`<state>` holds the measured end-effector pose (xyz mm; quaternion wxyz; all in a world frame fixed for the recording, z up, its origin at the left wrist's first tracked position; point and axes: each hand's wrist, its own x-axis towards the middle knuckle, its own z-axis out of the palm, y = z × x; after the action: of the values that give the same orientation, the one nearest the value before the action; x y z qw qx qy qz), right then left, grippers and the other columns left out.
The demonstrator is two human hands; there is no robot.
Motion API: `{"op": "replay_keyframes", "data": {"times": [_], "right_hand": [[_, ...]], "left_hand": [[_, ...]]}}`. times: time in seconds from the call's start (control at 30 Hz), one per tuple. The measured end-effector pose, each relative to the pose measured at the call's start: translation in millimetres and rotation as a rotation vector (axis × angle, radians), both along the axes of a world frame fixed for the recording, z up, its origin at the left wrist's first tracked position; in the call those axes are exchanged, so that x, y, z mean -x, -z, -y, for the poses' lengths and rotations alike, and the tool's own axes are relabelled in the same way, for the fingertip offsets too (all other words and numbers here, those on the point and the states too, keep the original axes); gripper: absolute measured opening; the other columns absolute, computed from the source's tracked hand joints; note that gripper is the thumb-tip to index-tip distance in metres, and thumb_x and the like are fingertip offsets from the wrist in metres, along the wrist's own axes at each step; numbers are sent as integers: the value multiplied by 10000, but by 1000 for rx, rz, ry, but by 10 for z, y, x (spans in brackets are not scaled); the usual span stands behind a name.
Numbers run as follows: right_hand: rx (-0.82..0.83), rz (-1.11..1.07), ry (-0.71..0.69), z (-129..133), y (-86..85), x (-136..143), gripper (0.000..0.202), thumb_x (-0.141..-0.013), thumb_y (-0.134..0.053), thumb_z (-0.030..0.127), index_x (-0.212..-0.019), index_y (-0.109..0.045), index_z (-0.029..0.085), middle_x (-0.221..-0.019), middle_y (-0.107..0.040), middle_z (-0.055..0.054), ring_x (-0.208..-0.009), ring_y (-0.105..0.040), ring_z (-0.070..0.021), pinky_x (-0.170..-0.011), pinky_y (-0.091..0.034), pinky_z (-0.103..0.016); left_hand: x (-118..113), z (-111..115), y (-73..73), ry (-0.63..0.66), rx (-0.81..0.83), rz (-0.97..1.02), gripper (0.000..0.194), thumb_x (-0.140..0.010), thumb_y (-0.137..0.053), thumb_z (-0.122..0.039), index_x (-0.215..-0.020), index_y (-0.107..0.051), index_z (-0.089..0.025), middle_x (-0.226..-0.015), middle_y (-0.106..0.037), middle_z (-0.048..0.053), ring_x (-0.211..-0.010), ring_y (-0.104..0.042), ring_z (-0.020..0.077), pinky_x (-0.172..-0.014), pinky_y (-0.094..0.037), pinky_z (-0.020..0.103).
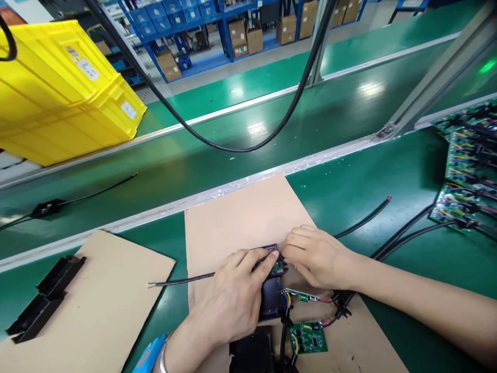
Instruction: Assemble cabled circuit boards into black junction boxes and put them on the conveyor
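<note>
My left hand is closed on a small black plastic case with a green circuit board inside it; its thumb and index finger press on the board. A thin black cable with bared wire ends sticks out to the left from under this hand. At the case's right end, my right hand has its fingers curled together, and what they pinch is hidden. Behind it another black cable emerges. Just below lie a second black case, a green circuit board and a board standing on edge, both wired.
A cardboard sheet lies under the work. On another cardboard sheet at left rest black plastic case parts. Several wired circuit boards are heaped at right. Yellow bins stand beyond the rail, and a black cable hangs across.
</note>
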<state>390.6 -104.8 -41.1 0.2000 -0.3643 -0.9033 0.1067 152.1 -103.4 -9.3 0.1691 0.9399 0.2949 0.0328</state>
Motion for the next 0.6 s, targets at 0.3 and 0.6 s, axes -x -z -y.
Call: {"op": "replay_keyframes", "data": {"times": [0.3, 0.6], "right_hand": [[17, -15, -16, -14, -38, 37, 234, -875, -416, 83, -747, -602, 146, -746, -552, -52, -710, -431, -185, -662, -351, -327], [195, 9, 33, -12, -155, -259, 119, -842, -582, 187, -945, -638, 170, -925, -586, -69, -905, -510, -221, -827, -399, -368]], "left_hand": [[-148, 99, -1, 4, -122, -181, 617, -842, -444, -191, -1441, -377, -57, -1299, -557, 148, -1072, -499, 331, -873, -458, 523], [262, -83, -199, -194, 42, 200, 483, -893, -482, -156, -1368, -458, -240, -1268, -515, 85, -1162, -490, 231, -963, -452, 388]]}}
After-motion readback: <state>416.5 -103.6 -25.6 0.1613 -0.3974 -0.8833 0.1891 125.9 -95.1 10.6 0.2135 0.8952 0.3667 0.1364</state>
